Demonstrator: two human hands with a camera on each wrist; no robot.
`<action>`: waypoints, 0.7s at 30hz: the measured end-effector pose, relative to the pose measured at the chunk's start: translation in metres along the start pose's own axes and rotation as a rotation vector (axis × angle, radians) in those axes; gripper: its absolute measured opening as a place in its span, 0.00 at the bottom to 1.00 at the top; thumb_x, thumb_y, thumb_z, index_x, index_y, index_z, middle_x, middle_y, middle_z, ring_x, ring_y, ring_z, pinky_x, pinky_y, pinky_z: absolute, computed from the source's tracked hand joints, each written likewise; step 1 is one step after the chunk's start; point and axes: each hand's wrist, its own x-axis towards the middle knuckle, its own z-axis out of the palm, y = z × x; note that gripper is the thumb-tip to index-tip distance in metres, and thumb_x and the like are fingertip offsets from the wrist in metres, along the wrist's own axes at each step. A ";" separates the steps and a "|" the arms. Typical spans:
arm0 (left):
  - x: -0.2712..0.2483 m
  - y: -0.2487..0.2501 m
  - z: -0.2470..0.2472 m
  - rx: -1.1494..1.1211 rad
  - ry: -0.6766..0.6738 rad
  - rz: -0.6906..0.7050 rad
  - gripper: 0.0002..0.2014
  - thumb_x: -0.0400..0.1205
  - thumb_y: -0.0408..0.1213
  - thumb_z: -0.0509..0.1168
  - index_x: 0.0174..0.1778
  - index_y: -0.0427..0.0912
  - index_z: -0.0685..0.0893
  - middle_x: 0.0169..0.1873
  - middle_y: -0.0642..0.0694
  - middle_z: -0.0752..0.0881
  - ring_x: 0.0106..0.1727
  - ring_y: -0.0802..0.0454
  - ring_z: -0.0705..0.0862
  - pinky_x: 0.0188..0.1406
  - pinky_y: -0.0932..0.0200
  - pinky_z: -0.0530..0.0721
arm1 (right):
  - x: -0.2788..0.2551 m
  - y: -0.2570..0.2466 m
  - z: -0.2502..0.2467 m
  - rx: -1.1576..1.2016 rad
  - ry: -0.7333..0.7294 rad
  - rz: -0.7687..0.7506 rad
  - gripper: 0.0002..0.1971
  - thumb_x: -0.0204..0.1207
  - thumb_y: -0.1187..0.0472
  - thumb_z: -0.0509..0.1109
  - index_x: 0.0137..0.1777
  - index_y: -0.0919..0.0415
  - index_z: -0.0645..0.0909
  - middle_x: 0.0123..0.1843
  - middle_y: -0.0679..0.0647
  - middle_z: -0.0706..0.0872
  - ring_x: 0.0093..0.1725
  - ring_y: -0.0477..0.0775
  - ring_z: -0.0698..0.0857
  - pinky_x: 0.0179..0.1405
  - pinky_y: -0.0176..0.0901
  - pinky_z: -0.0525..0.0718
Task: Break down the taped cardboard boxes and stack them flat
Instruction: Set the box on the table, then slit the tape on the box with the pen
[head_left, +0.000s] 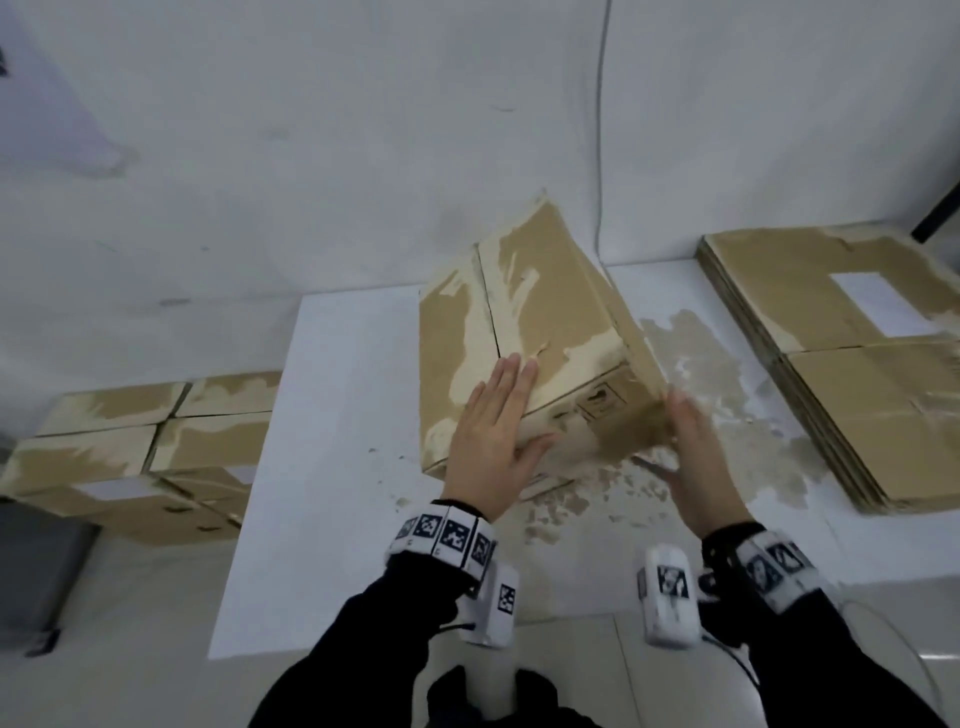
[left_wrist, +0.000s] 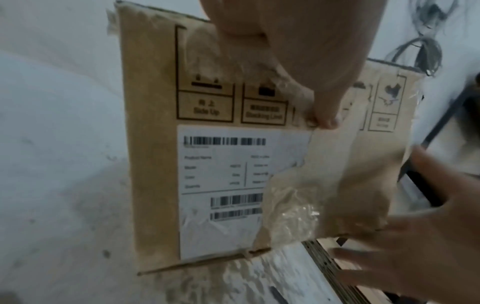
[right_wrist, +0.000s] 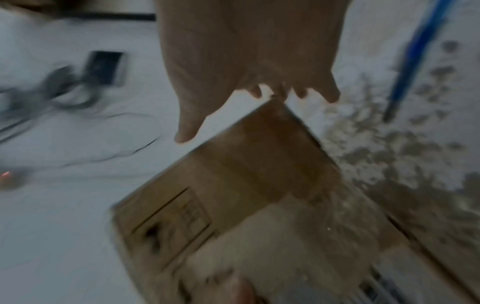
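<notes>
A brown cardboard box (head_left: 519, 322) stands tilted on the white table (head_left: 322, 415), its top flaps meeting at a seam with torn pale patches. My left hand (head_left: 498, 431) lies flat on the top face, fingers straight, thumb pressed against the front face (left_wrist: 324, 119). A white barcode label (left_wrist: 221, 174) covers that front. A loose strip of clear tape with torn brown paper (left_wrist: 324, 185) hangs off the front right. My right hand (head_left: 696, 447) is at the box's lower right corner, blurred, fingers spread (left_wrist: 428, 257) and holding nothing that I can make out. In the right wrist view the right hand (right_wrist: 246, 51) hovers over the box (right_wrist: 233, 164).
A stack of flattened boxes (head_left: 857, 364) lies at the table's right. Several taped boxes (head_left: 145, 447) are piled left of the table, lower down. Brown paper residue (head_left: 701, 364) speckles the table. A blue stick (right_wrist: 415, 51) lies on the table; cables and a dark device (right_wrist: 106, 65) are on the floor.
</notes>
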 end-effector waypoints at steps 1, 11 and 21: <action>0.001 0.002 0.002 -0.055 0.006 -0.045 0.37 0.83 0.55 0.60 0.84 0.44 0.54 0.83 0.46 0.58 0.84 0.55 0.53 0.82 0.56 0.54 | 0.007 0.001 0.001 0.069 -0.027 0.066 0.41 0.68 0.34 0.67 0.79 0.45 0.61 0.78 0.53 0.67 0.75 0.58 0.71 0.66 0.59 0.77; -0.006 -0.005 -0.050 -0.363 0.442 -0.448 0.42 0.77 0.69 0.55 0.83 0.47 0.56 0.82 0.48 0.59 0.84 0.52 0.54 0.82 0.46 0.56 | 0.000 -0.021 0.081 -0.573 -0.186 -0.777 0.24 0.77 0.60 0.71 0.72 0.48 0.72 0.68 0.44 0.77 0.68 0.44 0.74 0.68 0.38 0.72; -0.003 -0.055 -0.065 -0.404 0.235 -0.723 0.33 0.81 0.47 0.68 0.82 0.57 0.62 0.80 0.55 0.65 0.80 0.58 0.63 0.78 0.59 0.60 | 0.046 0.061 -0.010 -0.915 0.098 -0.289 0.17 0.76 0.68 0.68 0.64 0.65 0.76 0.64 0.63 0.78 0.65 0.64 0.75 0.64 0.51 0.71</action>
